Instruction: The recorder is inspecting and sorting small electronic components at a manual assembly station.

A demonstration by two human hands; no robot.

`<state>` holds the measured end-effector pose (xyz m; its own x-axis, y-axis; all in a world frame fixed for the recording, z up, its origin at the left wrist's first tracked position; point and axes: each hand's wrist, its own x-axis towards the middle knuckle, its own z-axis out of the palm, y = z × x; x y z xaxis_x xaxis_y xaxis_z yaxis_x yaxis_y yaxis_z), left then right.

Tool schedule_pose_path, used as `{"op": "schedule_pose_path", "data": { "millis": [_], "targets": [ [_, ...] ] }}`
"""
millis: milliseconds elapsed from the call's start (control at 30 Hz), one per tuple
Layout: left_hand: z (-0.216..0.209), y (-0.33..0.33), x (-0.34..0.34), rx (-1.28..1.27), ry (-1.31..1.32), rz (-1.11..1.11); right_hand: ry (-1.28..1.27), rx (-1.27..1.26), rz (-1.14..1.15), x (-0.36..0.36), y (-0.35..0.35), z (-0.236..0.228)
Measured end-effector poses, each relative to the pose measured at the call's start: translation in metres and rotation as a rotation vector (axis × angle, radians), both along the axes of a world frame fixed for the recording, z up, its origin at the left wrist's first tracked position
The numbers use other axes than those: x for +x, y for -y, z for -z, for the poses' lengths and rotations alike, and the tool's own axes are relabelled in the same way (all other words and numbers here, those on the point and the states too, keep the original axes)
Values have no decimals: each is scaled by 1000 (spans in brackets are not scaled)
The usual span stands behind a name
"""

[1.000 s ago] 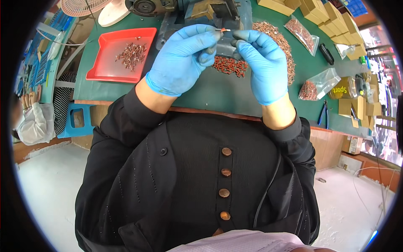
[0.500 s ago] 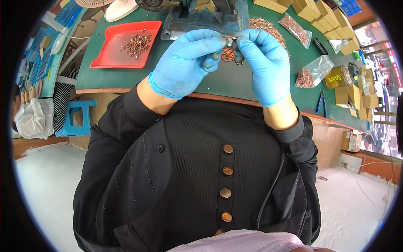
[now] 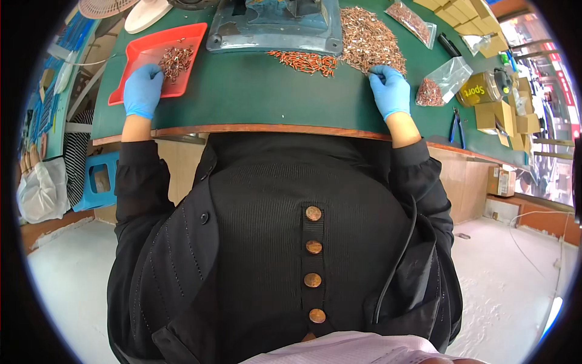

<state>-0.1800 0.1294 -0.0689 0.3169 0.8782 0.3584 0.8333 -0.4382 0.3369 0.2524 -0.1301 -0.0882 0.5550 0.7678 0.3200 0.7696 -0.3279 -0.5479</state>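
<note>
My left hand (image 3: 143, 92), in a blue glove, is over the left part of the red tray (image 3: 136, 56). Its fingers are curled together beside a small heap of metal-and-red parts (image 3: 176, 62) lying in the tray. Whether anything is between them is hidden. At the near edge of a large pile of small copper-coloured parts (image 3: 371, 39) is my right hand (image 3: 390, 92), also gloved in blue. Its fingers are bent and drawn together, touching the pile; what they pinch is too small to make out. Several orange-red parts (image 3: 307, 62) lie between the two hands.
A heavy blue-grey machine base (image 3: 276, 39) stands at the back middle. To the right are bags of small parts (image 3: 430, 92), a black marker-like object (image 3: 448, 45), blue-handled pliers (image 3: 456, 128), a yellowish jar (image 3: 479, 89) and cardboard boxes (image 3: 494, 115). The green table's wooden edge (image 3: 267, 128) runs before me.
My hands have parted from their meeting point at the middle. The left went left to the red tray, the right down to the copper-coloured pile. The small part held between them is no longer visible.
</note>
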Motion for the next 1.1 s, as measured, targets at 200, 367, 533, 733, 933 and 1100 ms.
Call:
{"op": "schedule_pose_path", "data": {
  "millis": [200,367,533,733,933,1100],
  "targets": [
    [-15,10,29,6,-65,-3,165,-111,-62,-15,-8,-8],
    [-28,53,105,34,239,482,-188,-27,-38,-6,-4,-21],
    [-29,75,160,-25,205,769,-257,-199,-166,-10,-8,-32],
    [-15,84,187,-18,237,780,-78,-462,-301,-26,-24,-45],
    [-1,83,187,-32,309,748,136,-514,-422,-30,-22,-45],
    [3,84,188,-54,316,753,209,-465,-446,-29,-16,-37]
  ]
}}
